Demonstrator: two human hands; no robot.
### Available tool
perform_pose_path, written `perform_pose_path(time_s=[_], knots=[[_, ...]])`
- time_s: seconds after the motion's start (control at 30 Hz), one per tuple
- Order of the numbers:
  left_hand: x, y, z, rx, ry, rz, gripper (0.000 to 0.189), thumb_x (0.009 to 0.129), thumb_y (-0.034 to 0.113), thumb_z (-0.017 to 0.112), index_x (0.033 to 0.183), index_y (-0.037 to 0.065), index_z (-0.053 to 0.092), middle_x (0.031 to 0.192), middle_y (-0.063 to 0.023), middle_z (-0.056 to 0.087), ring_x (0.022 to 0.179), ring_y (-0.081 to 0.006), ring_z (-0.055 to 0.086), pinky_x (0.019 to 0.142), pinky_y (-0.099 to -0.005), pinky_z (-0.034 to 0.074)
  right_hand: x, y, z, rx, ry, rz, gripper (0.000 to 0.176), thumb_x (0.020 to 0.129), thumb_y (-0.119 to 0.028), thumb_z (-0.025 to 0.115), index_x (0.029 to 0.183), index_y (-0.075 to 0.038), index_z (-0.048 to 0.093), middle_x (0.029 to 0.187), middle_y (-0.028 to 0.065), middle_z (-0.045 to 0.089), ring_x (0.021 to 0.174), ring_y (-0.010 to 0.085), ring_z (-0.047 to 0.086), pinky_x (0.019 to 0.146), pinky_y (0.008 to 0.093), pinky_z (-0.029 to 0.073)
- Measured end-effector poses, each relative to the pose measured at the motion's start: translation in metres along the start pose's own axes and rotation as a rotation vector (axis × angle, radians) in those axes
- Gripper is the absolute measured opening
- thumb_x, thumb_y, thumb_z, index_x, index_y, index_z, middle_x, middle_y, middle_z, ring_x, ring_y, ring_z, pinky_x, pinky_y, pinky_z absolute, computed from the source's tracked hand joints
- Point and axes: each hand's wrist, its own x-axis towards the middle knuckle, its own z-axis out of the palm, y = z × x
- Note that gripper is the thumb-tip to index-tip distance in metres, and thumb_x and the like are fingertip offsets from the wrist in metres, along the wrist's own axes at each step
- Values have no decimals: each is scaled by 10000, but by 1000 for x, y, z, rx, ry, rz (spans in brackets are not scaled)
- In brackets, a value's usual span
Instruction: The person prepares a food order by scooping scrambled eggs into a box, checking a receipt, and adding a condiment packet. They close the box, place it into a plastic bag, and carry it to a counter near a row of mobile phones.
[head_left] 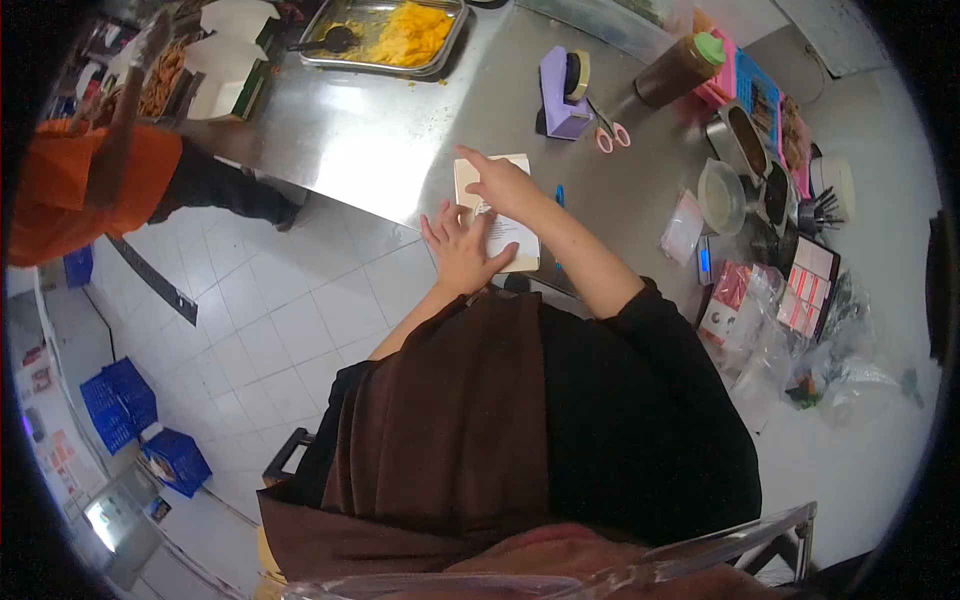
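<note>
— Pressing the slip (516, 234) onto the closed box (466, 183): our left hand (460, 252) lies flat, fingers spread, our right hand (506, 186) open on top.
— Box sits near the tape dispenser (561, 100); taping seems left to us.

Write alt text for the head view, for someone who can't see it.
Seen from above, a person rests both hands on a pale flat box on a steel table, left hand flat at its near edge, right hand on top. Beyond sit a purple tape dispenser, pink scissors and a tray of yellow food.
</note>
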Motion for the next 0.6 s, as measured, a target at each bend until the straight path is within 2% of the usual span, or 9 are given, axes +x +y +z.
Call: perform_pose_path(time_s=[0.07, 0.2, 0.23, 0.27, 0.3, 0.4, 0.43, 0.53, 0.6], knots=[[3, 2, -4, -5, -17, 3, 559, 642, 481, 683, 1070, 136, 582, 1111, -165, 383, 1178, -399, 282, 983, -596, 115, -2, -14, -12, -169, 11, 164, 675, 746, -201, 660, 1336, -165, 334, 885, 182, 627, 821, 350, 606, 702, 443, 474], [5, -7, 7, -160, -10, 52, 549, 640, 453, 695, 1064, 123, 587, 1094, -176, 403, 1101, -380, 339, 935, -527, 237, -34, 20, -23, -128, 194, 309, 620, 726, -248, 682, 1268, -141, 402, 854, 179, 628, 827, 348, 608, 685, 447, 480], [9, 0, 0, -96, -28, 75, 544, 639, 429, 705, 1064, 111, 586, 1091, -191, 413, 1063, -367, 359, 880, -482, 298, -51, 28, -26, -125, 232, 358, 611, 725, -248, 684, 1259, -135, 409, 848, 178, 627, 824, 348, 608, 679, 448, 479], [11, 0, 4, -78, -21, 91, 546, 638, 422, 707, 1064, 104, 585, 1098, -196, 412, 1067, -366, 359, 883, -481, 300, -72, 38, -31, -122, 278, 415, 603, 723, -248, 686, 1249, -130, 417, 842, 178, 627, 822, 349, 608, 673, 450, 478], [14, -2, 12, -64, -17, 117, 547, 638, 414, 709, 1065, 97, 584, 1105, -201, 411, 1071, -364, 360, 885, -480, 303, -96, 47, -36, -148, 334, 469, 529, 729, -229, 686, 1198, -109, 473, 829, 173, 626, 749, 336, 609, 615, 432, 469], [31, 7, 25, -59, -12, 221, 534, 658, 384, 706, 1067, 67, 576, 1119, -216, 413, 1079, -359, 366, 893, -471, 315, -185, 93, -39, 84, 702, 483, 420, 749, -192, 669, 1134, -90, 534, 825, 171, 625, 653, 321, 591, 552, 405, 448], [37, 16, 27, -77, 5, 224, 504, 682, 370, 693, 1060, 58, 576, 1124, -222, 411, 1083, -359, 367, 899, -472, 314, -220, 100, -48, 136, 779, 517, 321, 769, -140, 642, 1076, -72, 578, 778, 135, 622, 585, 252, 579, 502, 365, 421], [60, 33, 41, -32, 29, 302, 442, 756, 322, 642, 1072, 26, 551, 1138, -236, 405, 1087, -366, 369, 911, -474, 309, -323, 114, -70, -10, 1274, 492, 278, 786, -84, 608, 1062, -60, 584, 700, 70, 580, 548, 181, 534, 501, 328, 408], [68, 56, 56, 26, 120, 221, 419, 807, 280, 588, 1113, 5, 509, 1155, -232, 399, 1081, -370, 375, 917, -470, 304, -397, 112, -89, -291, 1598, 443, 214, 812, -51, 565, 1024, -29, 585, 700, 35, 522, 570, 139, 481, 526, 298, 392]])
